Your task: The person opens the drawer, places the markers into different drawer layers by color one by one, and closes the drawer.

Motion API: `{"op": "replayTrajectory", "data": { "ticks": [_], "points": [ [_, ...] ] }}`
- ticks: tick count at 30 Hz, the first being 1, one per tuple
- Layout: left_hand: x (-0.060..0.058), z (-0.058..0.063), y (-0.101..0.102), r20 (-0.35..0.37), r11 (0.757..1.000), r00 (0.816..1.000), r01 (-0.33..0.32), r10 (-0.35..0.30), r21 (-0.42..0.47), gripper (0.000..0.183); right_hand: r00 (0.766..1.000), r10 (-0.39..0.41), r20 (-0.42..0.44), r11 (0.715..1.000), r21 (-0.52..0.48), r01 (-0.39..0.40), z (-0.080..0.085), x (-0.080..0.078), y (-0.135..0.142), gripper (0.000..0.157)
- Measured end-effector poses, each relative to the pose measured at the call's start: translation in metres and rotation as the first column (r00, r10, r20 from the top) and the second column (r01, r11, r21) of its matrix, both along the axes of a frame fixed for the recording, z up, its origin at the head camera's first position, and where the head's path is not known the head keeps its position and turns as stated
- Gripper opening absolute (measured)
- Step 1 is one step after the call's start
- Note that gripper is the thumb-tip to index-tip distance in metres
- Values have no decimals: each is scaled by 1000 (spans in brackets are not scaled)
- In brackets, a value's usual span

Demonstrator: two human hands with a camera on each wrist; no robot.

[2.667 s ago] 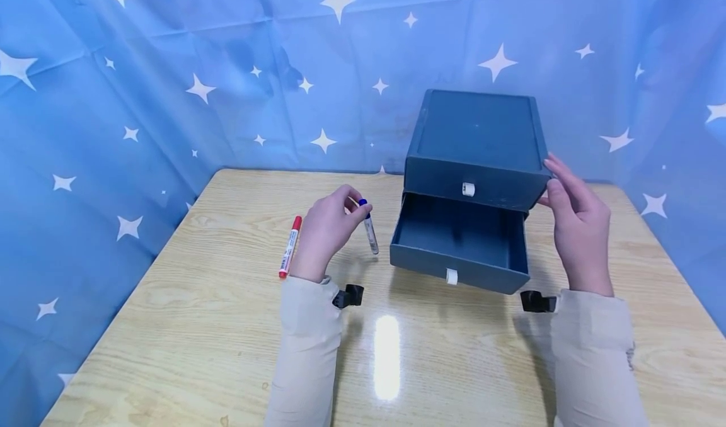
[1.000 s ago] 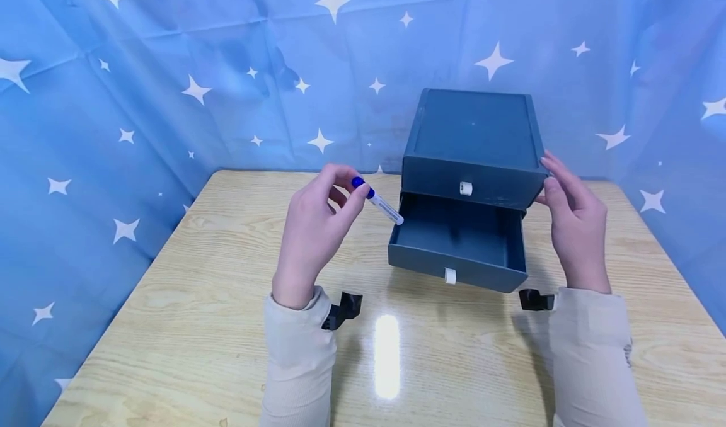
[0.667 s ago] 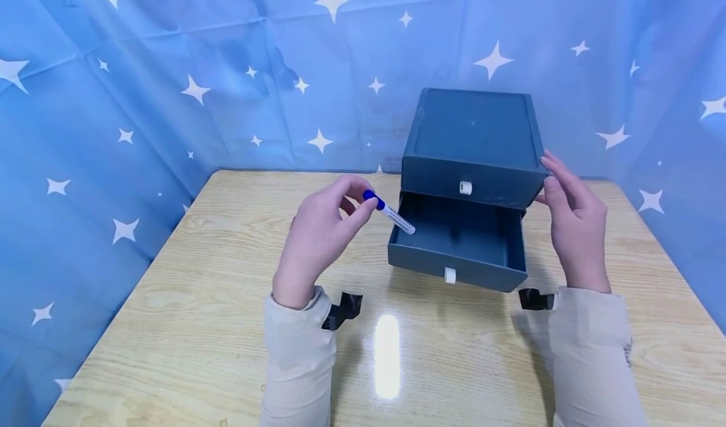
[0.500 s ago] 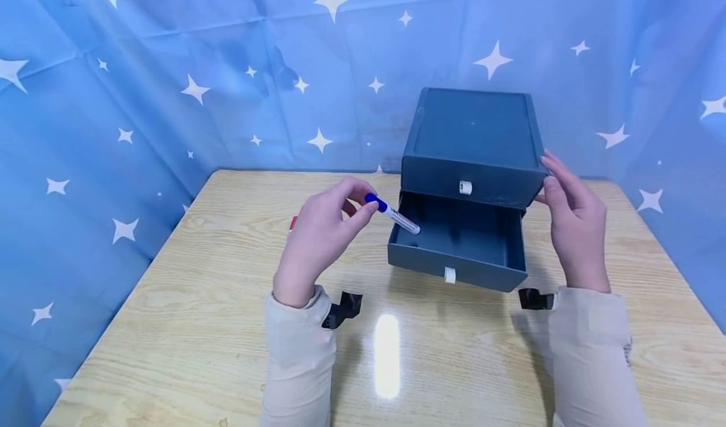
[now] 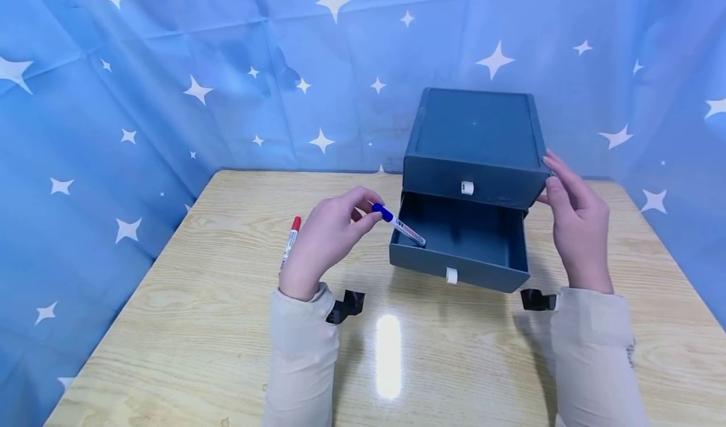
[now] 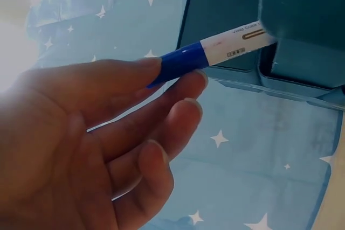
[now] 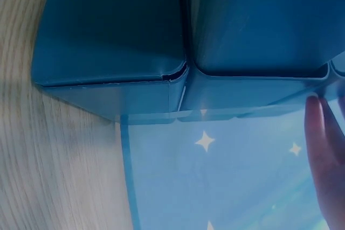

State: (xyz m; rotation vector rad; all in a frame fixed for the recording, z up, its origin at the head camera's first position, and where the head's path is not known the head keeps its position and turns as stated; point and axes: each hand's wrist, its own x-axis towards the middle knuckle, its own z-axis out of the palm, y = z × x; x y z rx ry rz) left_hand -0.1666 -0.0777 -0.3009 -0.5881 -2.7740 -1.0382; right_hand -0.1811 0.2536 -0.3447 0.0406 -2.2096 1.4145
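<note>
Mid-frame, the left grip [image 5: 334, 233] pinches 1 blue-capped marker [image 5: 405, 228]; at centre right, the right grip [image 5: 580, 228], fingers loosely extended, touches the drawer unit [image 5: 475, 130].

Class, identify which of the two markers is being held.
The blue-capped marker, pinched by the left hand; the red-capped marker lies on the table.

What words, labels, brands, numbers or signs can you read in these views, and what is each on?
Nothing is legible.
White-barrelled marker with a blue cap: printed, but too small and blurred to read.
White-barrelled marker with a red cap: print too small to read.
Dark blue plastic two-drawer unit: no legible lettering.
Blue cloth backdrop: white stars, no legible lettering.
</note>
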Motion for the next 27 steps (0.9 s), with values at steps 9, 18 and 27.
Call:
{"op": "replayTrajectory", "data": {
  "ticks": [9,18,27],
  "points": [
    [-6,-6,1,24,1000,1000,-2,3,-12,13,1000,6,-14,1000,1,-6,6,5,-6,34],
    [-10,-11,4,65,998,997,-26,30,-62,14,1000,12,-8,1000,-4,-12,3,2,-3,34],
    [-15,-16,6,74,998,997,-19,23,-61,14,1000,1,-7,1000,6,-1,-1,-1,1,35]
  ]
}}
